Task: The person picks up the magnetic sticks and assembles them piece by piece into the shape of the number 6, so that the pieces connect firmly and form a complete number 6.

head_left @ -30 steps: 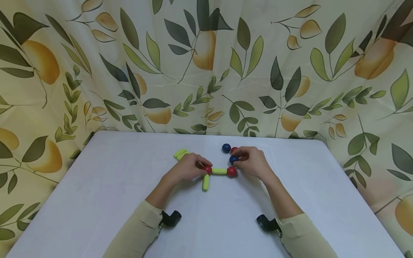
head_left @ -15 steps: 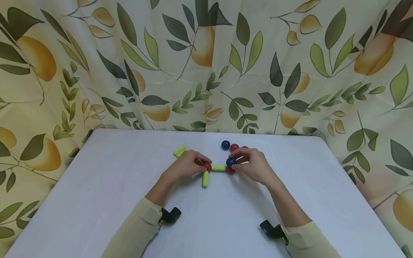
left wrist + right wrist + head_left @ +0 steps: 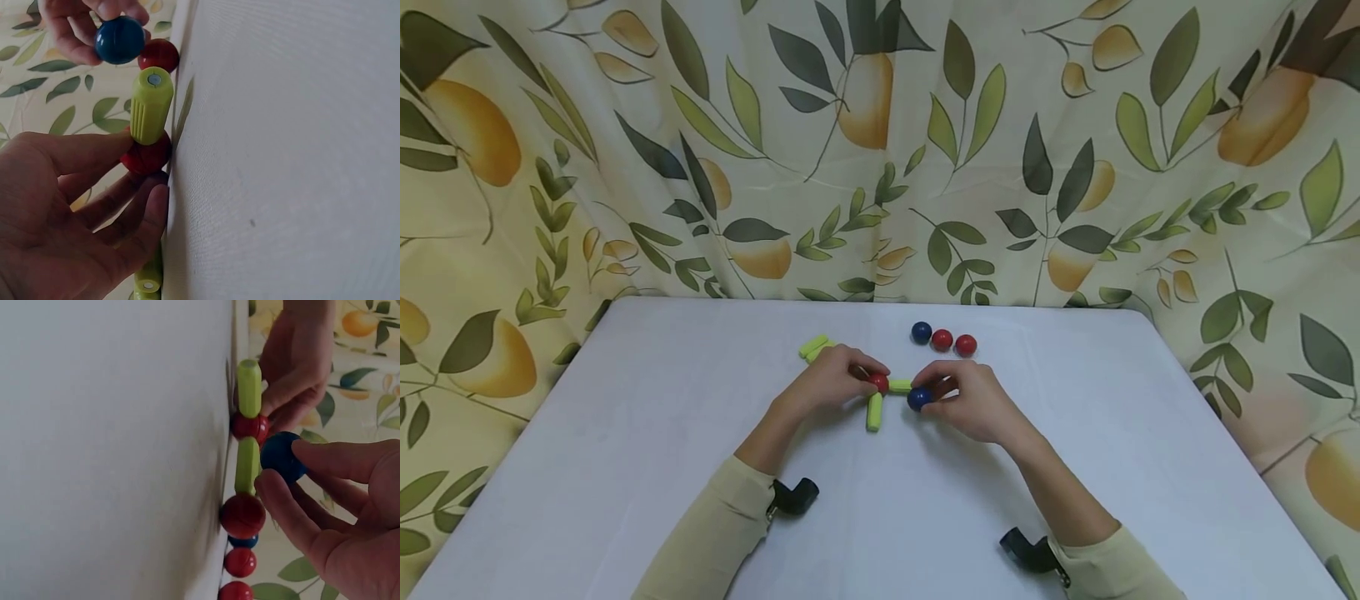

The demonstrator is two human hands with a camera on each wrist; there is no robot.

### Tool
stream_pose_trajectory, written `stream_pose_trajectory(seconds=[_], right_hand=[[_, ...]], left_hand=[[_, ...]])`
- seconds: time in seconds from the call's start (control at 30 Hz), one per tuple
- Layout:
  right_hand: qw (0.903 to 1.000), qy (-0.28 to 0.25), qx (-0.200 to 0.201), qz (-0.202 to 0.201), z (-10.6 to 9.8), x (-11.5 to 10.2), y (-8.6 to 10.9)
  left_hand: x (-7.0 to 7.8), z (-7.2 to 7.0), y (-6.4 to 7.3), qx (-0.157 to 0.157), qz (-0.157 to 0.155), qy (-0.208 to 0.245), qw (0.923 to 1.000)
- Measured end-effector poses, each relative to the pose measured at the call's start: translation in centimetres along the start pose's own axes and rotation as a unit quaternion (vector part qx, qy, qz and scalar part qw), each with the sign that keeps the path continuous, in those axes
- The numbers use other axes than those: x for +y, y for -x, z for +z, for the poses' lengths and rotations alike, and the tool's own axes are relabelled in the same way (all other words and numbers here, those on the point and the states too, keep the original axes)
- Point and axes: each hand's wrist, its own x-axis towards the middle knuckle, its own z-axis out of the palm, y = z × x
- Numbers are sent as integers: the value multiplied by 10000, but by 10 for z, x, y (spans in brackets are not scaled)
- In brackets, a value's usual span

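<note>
My left hand (image 3: 829, 385) holds a red ball (image 3: 878, 382) between thumb and fingers, low at the white table. From that ball, one yellow-green ribbed rod (image 3: 874, 413) points toward me and another rod (image 3: 898, 386) runs right. The near rod (image 3: 150, 106) shows a small metal disc in its end. A second red ball (image 3: 242, 515) sits at the right rod's far end, hidden in the head view by my right hand (image 3: 968, 402). That hand pinches a blue ball (image 3: 919, 399) in its fingertips, raised beside the right rod in the right wrist view.
Behind my right hand, a blue ball (image 3: 921, 332) and two red balls, one in the middle (image 3: 942, 339) and one at the right (image 3: 966, 344), lie in a row. More yellow-green rods (image 3: 813, 347) lie behind my left hand. A patterned curtain (image 3: 880, 167) hangs beyond the table's back edge.
My right hand has brought the blue ball left and toward me, past the right-hand red ball, uncovering the row of balls behind. My left hand keeps its hold on its red ball.
</note>
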Motion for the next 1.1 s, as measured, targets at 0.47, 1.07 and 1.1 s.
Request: stream_pose_trajectory(seconds=[0.47, 1.07, 1.1], right_hand=[[9968, 12, -784, -180, 22, -11, 4], [9953, 56, -924, -285, 36, -16, 6], [9954, 38, -912, -301, 36, -17, 6]], left_hand=[[-4, -1, -3, 22, 115, -51, 9999], [-5, 0, -3, 24, 164, -120, 9998], [-5, 0, -3, 20, 176, -123, 9998]])
